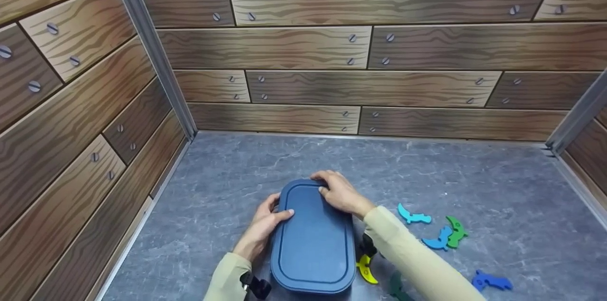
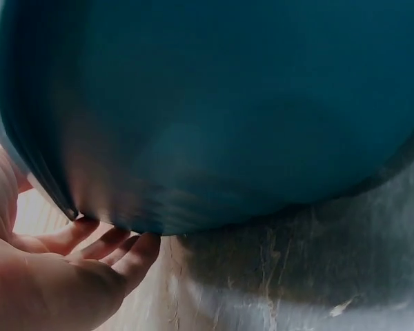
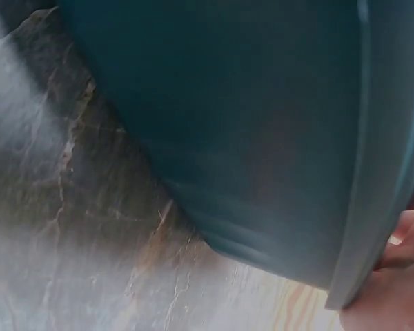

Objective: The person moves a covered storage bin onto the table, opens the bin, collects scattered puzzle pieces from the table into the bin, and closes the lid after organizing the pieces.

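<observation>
A long blue plastic box with a lid (image 1: 315, 239) stands on the marbled surface, its rounded short ends facing toward and away from me. My left hand (image 1: 263, 223) grips its left side, thumb over the lid's edge and fingers against the wall below. In the left wrist view, the fingertips (image 2: 143, 255) press on the box's side (image 2: 214, 138). At the far right corner my right hand (image 1: 341, 193) holds the lid's rim, its thumb lying on top and its fingers over the far edge. The right wrist view shows the lid's rim (image 3: 372, 179) over the side wall. The lid hides the inside.
Flat crescent-ended plastic pieces lie right of the box: light blue (image 1: 415, 216), blue (image 1: 438, 239), green (image 1: 456, 232), dark blue (image 1: 492, 281) and yellow (image 1: 366, 270). A dark green piece (image 1: 399, 287) is partly behind the right sleeve. Wood-patterned walls (image 1: 303, 50) enclose the surface.
</observation>
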Motion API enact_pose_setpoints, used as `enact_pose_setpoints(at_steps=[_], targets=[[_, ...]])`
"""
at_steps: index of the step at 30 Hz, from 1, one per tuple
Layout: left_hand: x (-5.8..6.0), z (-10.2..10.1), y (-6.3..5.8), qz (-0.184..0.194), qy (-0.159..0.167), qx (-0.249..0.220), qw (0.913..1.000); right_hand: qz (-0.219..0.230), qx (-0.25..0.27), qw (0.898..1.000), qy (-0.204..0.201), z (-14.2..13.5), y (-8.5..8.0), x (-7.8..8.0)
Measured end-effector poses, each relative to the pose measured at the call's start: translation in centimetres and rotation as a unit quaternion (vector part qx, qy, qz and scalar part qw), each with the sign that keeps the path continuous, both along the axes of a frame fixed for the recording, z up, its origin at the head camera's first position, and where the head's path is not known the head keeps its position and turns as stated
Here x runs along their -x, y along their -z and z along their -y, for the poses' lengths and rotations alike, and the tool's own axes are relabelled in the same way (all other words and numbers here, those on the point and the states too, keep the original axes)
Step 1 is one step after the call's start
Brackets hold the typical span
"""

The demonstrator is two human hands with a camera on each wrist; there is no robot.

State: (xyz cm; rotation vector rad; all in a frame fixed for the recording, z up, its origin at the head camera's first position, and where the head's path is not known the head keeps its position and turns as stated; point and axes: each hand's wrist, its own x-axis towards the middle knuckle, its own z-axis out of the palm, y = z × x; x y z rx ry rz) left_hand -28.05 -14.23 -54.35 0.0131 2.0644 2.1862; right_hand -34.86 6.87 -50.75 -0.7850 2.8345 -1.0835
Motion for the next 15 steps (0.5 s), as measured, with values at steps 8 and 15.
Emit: enact_pose_setpoints(at_steps=[8, 15], targets=[[-0.09, -0.24, 0.14, 0.003, -0.009, -0.006, 0.9999, 0.018, 0.037, 0.999, 0.003, 0.03, 0.19, -0.12], [-0.20, -0.12, 0.35, 0.025, -0.011, -0.061, 0.9977, 0.021, 0.052, 0.998, 0.021, 0.37, 0.18, -0.18]])
